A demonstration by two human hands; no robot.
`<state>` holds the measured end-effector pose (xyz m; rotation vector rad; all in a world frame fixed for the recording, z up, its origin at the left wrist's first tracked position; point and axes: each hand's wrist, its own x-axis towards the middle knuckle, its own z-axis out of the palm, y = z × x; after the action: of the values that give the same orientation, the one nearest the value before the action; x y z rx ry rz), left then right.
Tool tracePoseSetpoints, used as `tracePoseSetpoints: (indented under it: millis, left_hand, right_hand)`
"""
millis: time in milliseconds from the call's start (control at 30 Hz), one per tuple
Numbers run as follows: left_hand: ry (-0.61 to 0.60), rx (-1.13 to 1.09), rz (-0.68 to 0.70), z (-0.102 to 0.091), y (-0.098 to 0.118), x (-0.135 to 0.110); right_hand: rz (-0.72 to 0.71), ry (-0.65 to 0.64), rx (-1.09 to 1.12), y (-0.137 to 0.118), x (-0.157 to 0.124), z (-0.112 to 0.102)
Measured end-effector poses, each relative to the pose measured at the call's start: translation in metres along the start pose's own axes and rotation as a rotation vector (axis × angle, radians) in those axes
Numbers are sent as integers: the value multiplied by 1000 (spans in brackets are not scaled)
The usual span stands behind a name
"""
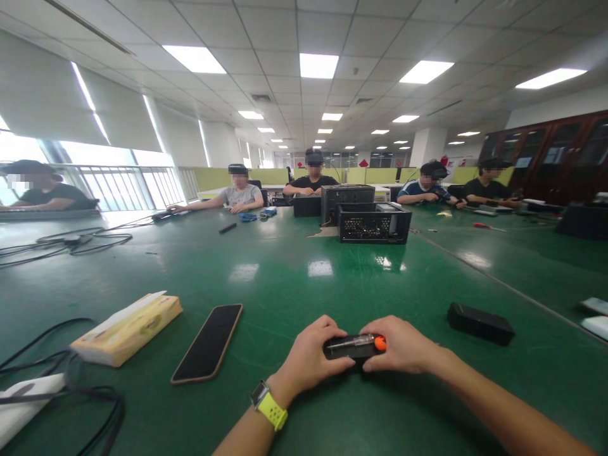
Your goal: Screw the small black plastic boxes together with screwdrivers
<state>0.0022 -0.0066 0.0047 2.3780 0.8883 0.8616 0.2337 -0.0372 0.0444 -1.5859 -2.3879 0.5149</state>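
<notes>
Both my hands meet at the near middle of the green table. My left hand, with a yellow-strapped watch on the wrist, grips the left end of a small black box. My right hand holds its right end. On top of the box lies a small screwdriver with a silver shaft and an orange tip, pinned by my fingers.
A black phone lies face up to the left, beside a yellow tissue pack. Black cables trail at the near left. A black block sits to the right. Black computer cases stand mid-table. Several people sit at the far side.
</notes>
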Motion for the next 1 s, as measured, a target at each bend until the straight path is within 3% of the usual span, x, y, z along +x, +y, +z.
tracePoseSetpoints:
  millis: [300,400,500,600,733,800,900,1000]
  left_hand:
    - [-7,-37,-87,-2,-4,2]
    - [-23,-39,-88,-2,-4,1]
    - [40,-55,-38,-3,-2,1]
    - [161,-40,-67,-4,-3,2]
    - [259,61,-102,-4,-7,3]
    - [258,90,-81,-2,-9,2]
    - [231,93,-60,1,-9,2]
    - [208,84,-33,2,-8,1]
  right_hand:
    - [-19,-60,-46,-4,9,-5]
    - [-23,-37,-101,-7,9,-2]
    - [-25,24,-138,3,9,-11]
    - [92,107,-157,46,13,-44]
    - [483,210,-264,140,9,-108]
    - [589,223,-280,182,-4,-131]
    - [678,216,-253,225,-29,-141]
    - [707,206,-205,250,-47,-128]
